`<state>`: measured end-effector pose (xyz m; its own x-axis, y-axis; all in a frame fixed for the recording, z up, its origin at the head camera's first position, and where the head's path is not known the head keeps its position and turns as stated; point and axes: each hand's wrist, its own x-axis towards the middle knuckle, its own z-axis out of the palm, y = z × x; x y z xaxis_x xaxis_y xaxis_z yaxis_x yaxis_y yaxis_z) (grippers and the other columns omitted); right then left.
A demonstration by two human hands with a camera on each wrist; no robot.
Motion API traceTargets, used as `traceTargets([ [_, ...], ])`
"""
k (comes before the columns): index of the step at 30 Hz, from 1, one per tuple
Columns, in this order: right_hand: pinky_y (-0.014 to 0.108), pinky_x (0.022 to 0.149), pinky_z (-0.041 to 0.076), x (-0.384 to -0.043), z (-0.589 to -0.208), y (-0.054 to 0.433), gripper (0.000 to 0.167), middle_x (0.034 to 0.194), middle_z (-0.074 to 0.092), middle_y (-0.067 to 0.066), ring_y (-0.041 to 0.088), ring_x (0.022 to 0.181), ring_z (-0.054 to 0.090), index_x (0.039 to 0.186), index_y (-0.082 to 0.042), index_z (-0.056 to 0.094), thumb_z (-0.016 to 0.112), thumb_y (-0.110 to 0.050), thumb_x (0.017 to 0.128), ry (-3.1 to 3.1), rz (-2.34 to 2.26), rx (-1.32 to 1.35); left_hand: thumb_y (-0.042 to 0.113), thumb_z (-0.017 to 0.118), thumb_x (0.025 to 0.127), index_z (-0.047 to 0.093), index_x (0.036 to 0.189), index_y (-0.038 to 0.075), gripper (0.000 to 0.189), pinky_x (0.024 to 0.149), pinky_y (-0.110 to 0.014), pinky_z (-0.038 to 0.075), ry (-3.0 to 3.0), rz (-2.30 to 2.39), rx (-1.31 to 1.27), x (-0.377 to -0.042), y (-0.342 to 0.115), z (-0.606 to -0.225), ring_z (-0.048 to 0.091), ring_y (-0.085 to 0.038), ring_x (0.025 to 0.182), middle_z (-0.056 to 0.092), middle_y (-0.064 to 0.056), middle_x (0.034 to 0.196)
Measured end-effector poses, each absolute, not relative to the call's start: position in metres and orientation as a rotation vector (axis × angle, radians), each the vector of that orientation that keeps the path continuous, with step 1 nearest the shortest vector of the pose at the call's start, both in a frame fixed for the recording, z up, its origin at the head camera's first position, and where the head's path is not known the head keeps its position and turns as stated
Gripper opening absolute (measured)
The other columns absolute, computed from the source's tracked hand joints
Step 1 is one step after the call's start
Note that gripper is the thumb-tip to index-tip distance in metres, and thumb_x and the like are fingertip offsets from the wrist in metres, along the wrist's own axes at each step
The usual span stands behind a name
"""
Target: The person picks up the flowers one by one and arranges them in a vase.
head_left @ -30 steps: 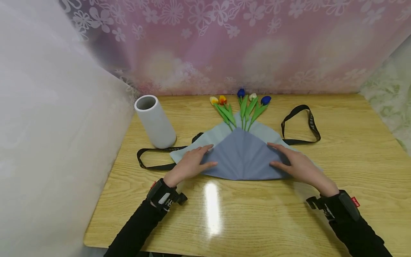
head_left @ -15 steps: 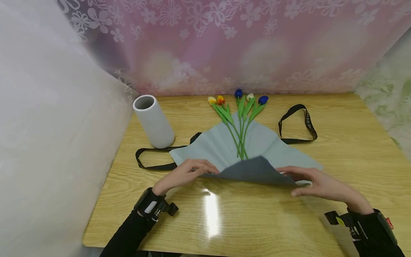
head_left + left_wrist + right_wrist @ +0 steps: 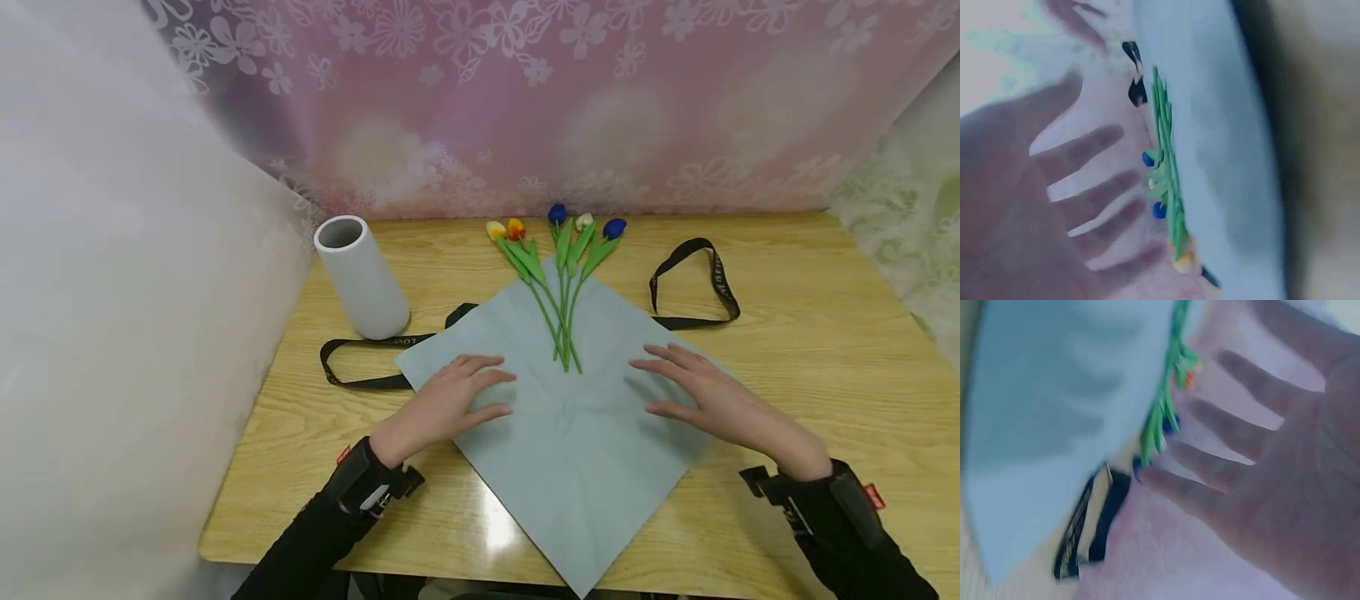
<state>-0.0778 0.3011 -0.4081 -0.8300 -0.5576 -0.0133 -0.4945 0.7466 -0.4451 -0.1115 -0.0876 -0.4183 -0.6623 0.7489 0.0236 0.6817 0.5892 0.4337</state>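
Observation:
A pale blue-grey sheet of wrapping paper (image 3: 577, 467) lies spread as a diamond on the table, its near corner reaching past the front edge. Several artificial tulips (image 3: 566, 321) rest on its far half, stems crossing, with yellow, orange, white and blue heads towards the back. My left hand (image 3: 453, 396) hovers over the left side of the paper, fingers spread and holding nothing. Over the right side is my right hand (image 3: 697, 387), fingers likewise apart; its shadow falls on the sheet. Both wrist views show palms and spread fingers (image 3: 1094, 153) with nothing in them.
A white vase (image 3: 363, 279) stands at the back left. Black lettered ribbon (image 3: 371, 383) runs under the paper, looping out on the left, and another ribbon loop (image 3: 723, 287) shows on the right. A pink floral curtain (image 3: 525, 108) hangs behind the wooden table (image 3: 810, 367).
The near half of the paper, folded up over the stems, has been opened back towards the front edge and lies flat, uncovering the stems. Both hands have let go of it.

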Motion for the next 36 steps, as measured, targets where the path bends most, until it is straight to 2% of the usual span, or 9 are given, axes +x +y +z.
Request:
traceTargets([
  [5,0.084,0.103,0.02,-0.099,-0.424,0.277,0.108,0.165,0.007,0.027,0.064,0.144,0.007,0.16,-0.024,0.029,0.09,-0.038,0.072,2.653,-0.605,-0.814,0.051,0.079,0.083,0.035,0.159,0.021,0.093,0.117,-0.071,0.02,2.629,0.358,1.042,-0.123,-0.08,-0.424,0.01,-0.041,0.154,0.014,-0.015,0.169],
  [9,0.084,0.105,0.014,-0.096,-0.437,0.278,0.116,0.165,0.002,0.029,0.062,0.145,0.002,0.161,-0.022,0.026,0.092,-0.04,0.068,2.516,-0.604,-0.75,0.051,0.083,0.078,0.029,0.161,0.021,0.103,0.116,-0.073,0.016,2.574,0.333,0.897,-0.116,-0.095,-0.436,0.006,-0.044,0.154,0.01,-0.015,0.169],
  [20,0.069,0.101,0.04,-0.096,-0.44,0.301,0.113,0.167,0.001,0.025,0.06,0.146,0.006,0.161,-0.015,0.028,0.09,-0.04,0.07,2.468,-0.708,-0.806,0.052,0.071,0.091,0.027,0.162,0.016,0.091,0.115,-0.076,0.014,2.695,0.404,0.7,-0.092,-0.15,-0.447,0.009,-0.041,0.154,0.014,-0.014,0.169],
  [22,0.066,0.1,0.043,-0.101,-0.436,0.3,0.11,0.165,0.005,0.027,0.059,0.146,0.011,0.159,-0.012,0.032,0.092,-0.036,0.07,2.472,-0.661,-0.818,0.047,0.071,0.093,0.031,0.16,0.014,0.085,0.114,-0.074,0.019,2.707,0.434,0.715,-0.093,-0.16,-0.447,0.014,-0.04,0.154,0.019,-0.015,0.168],
  [25,0.065,0.099,0.045,-0.111,-0.426,0.295,0.093,0.161,0.019,0.032,0.058,0.142,0.024,0.152,-0.006,0.044,0.09,-0.027,0.074,2.518,-0.566,-0.823,0.033,0.075,0.092,0.047,0.152,0.008,0.07,0.112,-0.068,0.031,2.756,0.532,0.805,-0.098,-0.179,-0.445,0.033,-0.043,0.146,0.037,-0.022,0.158],
  [28,0.065,0.1,0.045,-0.124,-0.407,0.28,0.071,0.154,0.036,0.031,0.054,0.138,0.038,0.147,-0.005,0.051,0.082,-0.024,0.086,2.613,-0.528,-0.835,0.024,0.075,0.093,0.065,0.135,0.007,0.047,0.104,-0.057,0.047,2.829,0.649,0.78,-0.106,-0.199,-0.433,0.056,-0.04,0.128,0.06,-0.02,0.14],
  [31,0.063,0.105,0.043,-0.14,-0.384,0.248,0.062,0.153,0.043,0.024,0.047,0.139,0.041,0.151,-0.009,0.048,0.071,-0.029,0.096,2.692,-0.615,-0.857,0.023,0.071,0.097,0.073,0.121,0.008,0.028,0.088,-0.05,0.057,2.99,0.778,0.611,-0.12,-0.213,-0.412,0.069,-0.034,0.106,0.072,-0.014,0.119],
  [34,0.06,0.112,0.038,-0.159,-0.362,0.198,0.071,0.161,0.036,0.015,0.04,0.146,0.035,0.159,-0.017,0.033,0.068,-0.033,0.099,2.687,-0.779,-0.882,0.028,0.071,0.097,0.065,0.127,0.006,0.038,0.079,-0.047,0.059,3.181,1.119,0.323,-0.141,-0.214,-0.391,0.07,-0.031,0.099,0.07,-0.013,0.117],
  [36,0.058,0.113,0.037,-0.176,-0.353,0.159,0.08,0.165,0.029,0.011,0.037,0.148,0.032,0.163,-0.023,0.023,0.069,-0.034,0.098,2.648,-0.897,-0.884,0.032,0.076,0.093,0.052,0.14,0.006,0.058,0.085,-0.047,0.058,3.245,1.364,0.186,-0.156,-0.21,-0.381,0.065,-0.032,0.109,0.061,-0.017,0.129],
])
